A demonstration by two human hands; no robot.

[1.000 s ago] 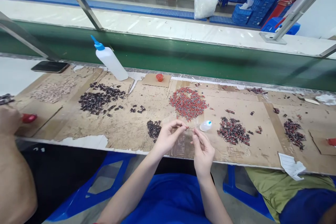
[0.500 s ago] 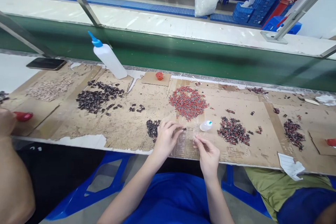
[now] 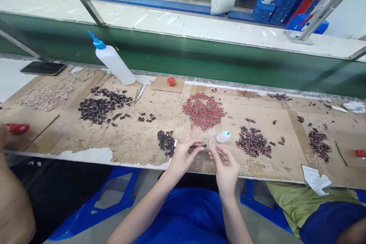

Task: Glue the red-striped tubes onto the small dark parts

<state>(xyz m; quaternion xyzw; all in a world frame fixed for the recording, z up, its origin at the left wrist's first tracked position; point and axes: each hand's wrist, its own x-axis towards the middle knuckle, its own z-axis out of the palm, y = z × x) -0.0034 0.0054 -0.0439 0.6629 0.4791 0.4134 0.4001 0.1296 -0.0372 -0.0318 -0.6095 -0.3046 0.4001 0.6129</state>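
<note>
Between thumb and fingertips, my left hand [image 3: 185, 156] pinches a small dark part [image 3: 204, 145]. Close beside it on the right, my right hand [image 3: 226, 164] is closed in a pinch; whatever its fingertips hold is too small to make out. A little pile of black parts [image 3: 166, 143] lies just left of my left hand. Beyond both hands spreads a heap of small red-and-silver parts [image 3: 203, 111]. A small white bottle with a blue tip [image 3: 223, 136] lies on its side above my right hand. Right of it is a pile of black-and-red parts [image 3: 254, 142].
Cardboard [image 3: 137, 137] covers the bench. A tall blue-capped bottle [image 3: 116, 65] leans at the back left, near a red cup [image 3: 171, 81] and a phone [image 3: 43, 68]. A co-worker's arm [image 3: 14, 198] is at left; another person's green-clad leg [image 3: 303, 206] is at right.
My left hand has moved slightly right with the dark part, closer to my right hand. My right hand keeps its pinch. The view has shifted a little.
</note>
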